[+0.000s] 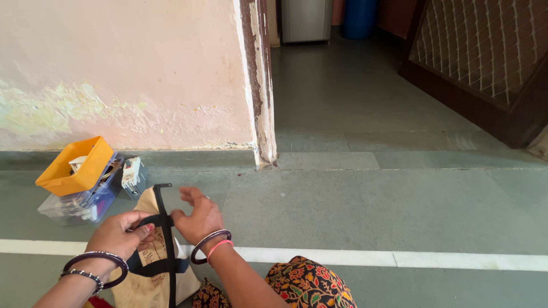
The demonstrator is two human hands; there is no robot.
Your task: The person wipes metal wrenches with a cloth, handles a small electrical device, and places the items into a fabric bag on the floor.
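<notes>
A beige cloth bag [149, 279] with black straps [164, 211] lies on the floor in front of me at the lower left. My left hand [119, 234] pinches a black strap near the top of the bag. My right hand [198, 218] grips the same strap just to the right, thumb and fingers bent around it. One strap end sticks up above both hands. Bangles circle both wrists.
An orange box [75, 165] rests tilted on a clear plastic container [80, 202] by the wall, with a small white device [133, 175] beside it. A wall corner [264, 114] stands ahead, a dark wooden mesh door [485, 63] at right. My patterned knee [305, 285] is below.
</notes>
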